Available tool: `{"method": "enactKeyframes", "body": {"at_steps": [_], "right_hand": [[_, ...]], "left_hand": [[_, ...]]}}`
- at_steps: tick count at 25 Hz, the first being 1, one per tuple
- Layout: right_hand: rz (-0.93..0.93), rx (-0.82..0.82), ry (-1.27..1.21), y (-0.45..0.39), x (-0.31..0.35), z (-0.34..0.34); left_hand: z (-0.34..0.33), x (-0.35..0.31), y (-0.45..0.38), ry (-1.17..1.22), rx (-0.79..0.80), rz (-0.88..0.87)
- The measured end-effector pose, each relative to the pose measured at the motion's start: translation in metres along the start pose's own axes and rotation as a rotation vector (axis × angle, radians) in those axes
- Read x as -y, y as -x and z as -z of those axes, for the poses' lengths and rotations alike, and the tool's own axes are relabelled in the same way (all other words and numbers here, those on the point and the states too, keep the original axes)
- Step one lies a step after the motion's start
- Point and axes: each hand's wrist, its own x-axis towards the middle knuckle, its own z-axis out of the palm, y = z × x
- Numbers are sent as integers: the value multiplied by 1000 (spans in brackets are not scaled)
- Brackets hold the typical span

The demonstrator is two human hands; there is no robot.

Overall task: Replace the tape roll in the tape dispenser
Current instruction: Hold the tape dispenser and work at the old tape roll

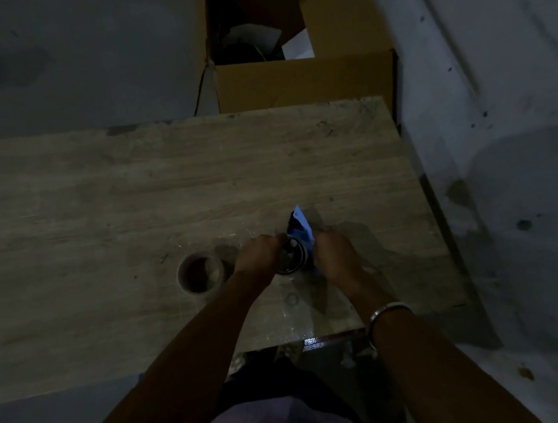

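tape roll (200, 272) on table (131, 192) | left of dispenser (299, 233) | box (305, 77) behind

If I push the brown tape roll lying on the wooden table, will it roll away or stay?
The brown tape roll lies flat, hole up, on the wooden table, so it would probably slide, not roll. It looks like a stiff hollow ring, likely light. Set on edge, it could roll.

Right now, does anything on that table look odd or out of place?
Nothing looks spilled or broken. Both hands, left hand and right hand, hold the blue tape dispenser, while a brown tape roll lies flat beside them on the wooden table. The picture is dim.
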Motion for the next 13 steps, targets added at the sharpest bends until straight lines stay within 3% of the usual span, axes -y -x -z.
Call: {"method": "enactKeyframes", "body": {"at_steps": [8,13], "right_hand": [[6,-63,4,-2,-11,-1],[-23,-48,16,-6,-11,-4]], "left_hand": [[1,11,-2,147,-87,111],[-2,10,-7,105,-94,114]]}}
